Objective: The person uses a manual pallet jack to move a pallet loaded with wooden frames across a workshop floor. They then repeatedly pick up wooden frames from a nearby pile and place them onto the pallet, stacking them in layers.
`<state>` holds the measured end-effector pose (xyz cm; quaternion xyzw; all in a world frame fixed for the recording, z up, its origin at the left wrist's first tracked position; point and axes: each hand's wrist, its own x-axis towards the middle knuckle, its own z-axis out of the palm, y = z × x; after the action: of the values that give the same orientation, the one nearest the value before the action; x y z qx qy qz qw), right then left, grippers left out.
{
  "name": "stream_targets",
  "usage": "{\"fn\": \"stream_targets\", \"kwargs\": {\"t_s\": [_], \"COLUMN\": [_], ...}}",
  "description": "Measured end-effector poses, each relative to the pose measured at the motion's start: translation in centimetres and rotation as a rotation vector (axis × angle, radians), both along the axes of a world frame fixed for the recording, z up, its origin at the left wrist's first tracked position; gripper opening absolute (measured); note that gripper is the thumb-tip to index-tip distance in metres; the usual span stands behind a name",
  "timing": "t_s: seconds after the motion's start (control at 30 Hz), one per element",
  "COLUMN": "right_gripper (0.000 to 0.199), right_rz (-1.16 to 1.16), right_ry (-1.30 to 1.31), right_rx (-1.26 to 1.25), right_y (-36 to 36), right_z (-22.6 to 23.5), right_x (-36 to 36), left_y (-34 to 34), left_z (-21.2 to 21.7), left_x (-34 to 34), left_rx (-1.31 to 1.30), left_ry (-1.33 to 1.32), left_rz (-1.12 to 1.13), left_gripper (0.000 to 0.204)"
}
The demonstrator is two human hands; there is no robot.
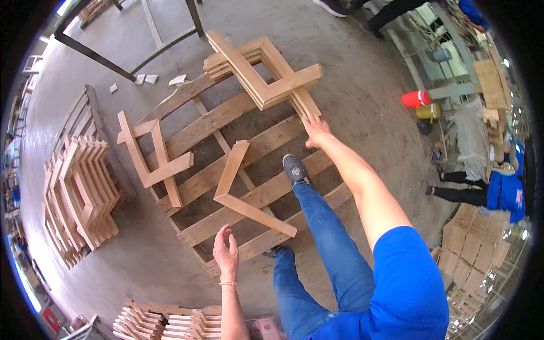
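I stand on a wooden pallet (198, 187) on a concrete floor, one foot on a slat. My right hand (315, 130) reaches forward with fingers spread, just touching the near end of a stack of angled wooden frame pieces (262, 73) at the pallet's far edge. My left hand (226, 252) hangs open over the pallet's near edge, holding nothing. An L-shaped wooden piece (238, 192) lies on the slats between my hands. A second wooden frame piece (153, 161) lies at the pallet's left side.
A tall stack of similar wooden frames (79, 198) stands at the left. More frames (164, 323) are piled at the bottom. A red container (416, 98) and a yellow one (429, 111) sit at the right, near a crouching person in blue (498, 192). A metal table frame (130, 51) stands beyond.
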<state>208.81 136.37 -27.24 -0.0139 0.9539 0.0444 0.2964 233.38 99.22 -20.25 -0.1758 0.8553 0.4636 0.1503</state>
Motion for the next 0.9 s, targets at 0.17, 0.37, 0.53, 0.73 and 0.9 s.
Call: {"fn": "stream_targets", "kwargs": {"t_s": [0.17,0.37,0.53,0.73,0.9], "right_gripper": [0.111,0.078,0.052,0.027,0.061], "right_rz": [0.176,0.516,0.803,1.184,0.89], "right_ry": [0.119,0.192,0.165,-0.024,0.344], "right_rx": [-0.049,0.009,-0.264,-0.63,-0.596], "right_y": [-4.1,-1.8,2.7,1.9,0.6], "right_z": [-5.0,-11.1,-11.1,-0.6,2.6], "right_x": [-14.7,-22.1,-19.3,-10.4,-16.4], "left_y": [2.8,5.4,8.2,9.6,8.0], "left_z": [-4.4,-8.1,-7.6,-5.5,-3.8], "left_x": [-9.2,-21.2,-30.2,-30.9,-21.0], "left_rx": [-0.127,-0.22,-0.49,-0.548,-0.38], "left_ry": [0.063,0.131,0.305,0.374,0.157], "left_rz": [-0.138,-0.307,-0.631,-1.121,-0.822], "left_gripper": [0.035,0.04,0.068,0.075,0.042]}}
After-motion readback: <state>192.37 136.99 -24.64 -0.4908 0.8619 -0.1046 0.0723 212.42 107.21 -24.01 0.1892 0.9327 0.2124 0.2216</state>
